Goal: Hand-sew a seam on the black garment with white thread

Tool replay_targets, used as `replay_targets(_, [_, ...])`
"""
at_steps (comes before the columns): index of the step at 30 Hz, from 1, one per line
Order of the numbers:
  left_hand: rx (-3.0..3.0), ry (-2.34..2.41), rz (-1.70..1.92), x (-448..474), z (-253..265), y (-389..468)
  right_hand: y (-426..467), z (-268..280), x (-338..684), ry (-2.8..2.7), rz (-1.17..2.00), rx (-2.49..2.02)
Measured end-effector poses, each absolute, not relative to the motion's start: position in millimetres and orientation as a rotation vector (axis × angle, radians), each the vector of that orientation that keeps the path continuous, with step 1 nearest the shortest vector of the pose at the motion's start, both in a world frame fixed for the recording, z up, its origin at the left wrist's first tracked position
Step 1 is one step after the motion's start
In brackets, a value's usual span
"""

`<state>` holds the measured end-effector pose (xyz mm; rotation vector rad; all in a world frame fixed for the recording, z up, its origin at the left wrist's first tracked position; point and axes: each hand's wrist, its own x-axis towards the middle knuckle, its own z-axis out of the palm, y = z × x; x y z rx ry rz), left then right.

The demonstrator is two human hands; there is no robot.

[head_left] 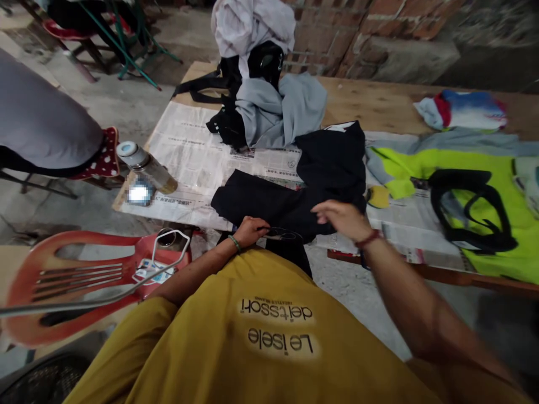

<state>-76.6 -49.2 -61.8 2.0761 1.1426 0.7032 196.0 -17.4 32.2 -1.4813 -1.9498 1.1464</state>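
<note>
A dark, nearly black garment [263,196] lies bent across the newspaper at the table's near edge; its exact kind does not show. My left hand [251,230], a green bracelet at the wrist, is closed with thumb and fingers pinched on the garment's near edge. Over the garment's right part hovers my right hand [343,219], wearing a dark red wristband. Its thumb and forefinger are pressed together, and whatever they hold is too small to make out. A thin dark loop [288,234], perhaps thread, hangs at the near edge between the hands.
Newspaper [185,140] covers much of the wooden table [370,104]. Grey cloth [303,106] and a black bag [265,64] are piled behind. A bottle [158,177] stands left; yellow-green clothing [497,207] with a black strap roll lies right. A red chair [80,241] and a seated person are leftward.
</note>
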Motion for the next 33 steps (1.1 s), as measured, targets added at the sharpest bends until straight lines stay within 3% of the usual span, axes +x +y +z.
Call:
replay_targets(7, [2.082,1.152,0.71,-76.9,-60.8,-49.3,-10.6,13.7,117.5,-2.639,1.062,-1.335])
replay_targets(13, [2.074,1.177,0.67,-76.0,-60.8,-50.0,-7.4,8.4,120.3,-2.807,1.115,-1.335])
replay_targets(21, [2.085,1.202,0.649,-75.8,-62.4,-50.1,12.9,35.2,140.8,-2.954,-0.114,-1.274])
replay_targets(25, [2.066,1.192,0.662,-76.3,-63.4,-50.0,45.5,57.7,156.4,-2.924,-0.436,-1.135])
replay_targets(29, [2.061,1.194,0.673,-76.1,-63.4,-50.1,77.4,79.9,169.9,-2.903,-0.446,-1.063])
replay_targets(33, [2.055,1.218,0.665,-75.4,-63.4,-50.5,104.9,96.9,181.5,-2.697,-0.2,-1.191])
